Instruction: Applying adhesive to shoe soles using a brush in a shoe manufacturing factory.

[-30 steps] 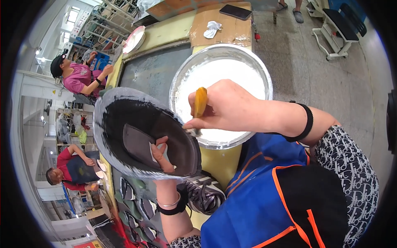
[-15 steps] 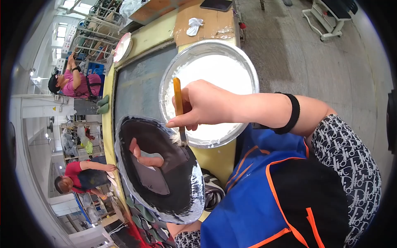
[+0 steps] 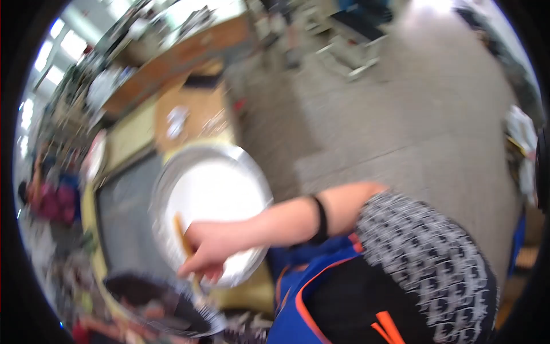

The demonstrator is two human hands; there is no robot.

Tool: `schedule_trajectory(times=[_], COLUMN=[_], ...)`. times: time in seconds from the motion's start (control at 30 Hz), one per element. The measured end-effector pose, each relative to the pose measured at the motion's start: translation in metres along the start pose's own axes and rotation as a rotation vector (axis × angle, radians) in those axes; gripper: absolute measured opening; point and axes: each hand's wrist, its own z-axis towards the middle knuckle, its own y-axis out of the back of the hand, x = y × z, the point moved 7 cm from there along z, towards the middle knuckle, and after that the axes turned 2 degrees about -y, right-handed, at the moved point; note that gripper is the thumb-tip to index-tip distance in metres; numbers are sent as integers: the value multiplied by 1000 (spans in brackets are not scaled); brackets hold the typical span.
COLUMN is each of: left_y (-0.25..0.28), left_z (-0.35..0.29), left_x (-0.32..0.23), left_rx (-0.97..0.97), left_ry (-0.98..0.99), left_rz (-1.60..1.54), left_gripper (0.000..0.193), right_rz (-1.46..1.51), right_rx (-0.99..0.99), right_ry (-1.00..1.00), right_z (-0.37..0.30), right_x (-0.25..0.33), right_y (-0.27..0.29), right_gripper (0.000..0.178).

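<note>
My right hand (image 3: 213, 245) is closed round the yellow handle of a brush (image 3: 183, 234), over the near left part of a metal basin (image 3: 256, 167). White paste (image 3: 215, 186) fills the basin. The bristles point down toward a dark, hollow oval piece (image 3: 127, 288) with a white-smeared rim at the lower left; whether they touch it is too blurred to tell. Inside its opening show blurred fingers of my left hand (image 3: 153, 310), which holds the piece; the rest of that hand is hidden.
The basin stands on a yellow-edged table with a grey sunken panel (image 3: 127, 215). Beyond it lie a cardboard sheet (image 3: 192, 109), a crumpled white cloth (image 3: 177, 121) and a dark flat object (image 3: 203, 80). A person in pink (image 3: 52, 200) is at the far left; a wheeled stand (image 3: 356, 54) is on the floor.
The whole view has swung to the right, so basin, hands and piece now sit lower and further left, and blurred. My right hand still grips the brush near the piece.
</note>
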Motion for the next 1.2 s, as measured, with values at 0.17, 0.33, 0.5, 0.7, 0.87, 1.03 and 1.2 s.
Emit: schedule_trajectory(times=[0.17, 0.33, 0.5, 0.7, 0.87, 1.03, 1.2], left_y=[-46, -11, 137, 150, 153, 196, 212], left_z=[-11, -18, -93, -169, -151, -51, -29], left_x=[8, 45, 135, 202, 217, 284, 291], left_rx=[110, 61, -404, -557, -633, -538, -768], left_ry=[115, 235, 549, 870, 1037, 882, 851], left_rz=[-113, -253, -867, -1156, -1128, -1270, -1282], left_gripper=[37, 37, 37, 31, 26, 39, 68], right_rz=[150, 181, 83, 159, 93, 70, 41], right_rx=[-121, -317, -435, -596, -560, -577, -664], right_ry=[149, 230, 253, 125, 115, 106, 157], right_z=[-9, -14, -45, -33, -28, -21, -28], right_x=[22, 18, 4, -7, -5, -2, 6], right_y=[13, 38, 61, 97, 97, 84, 85], right_gripper=[26, 21, 35, 28, 27, 28, 28])
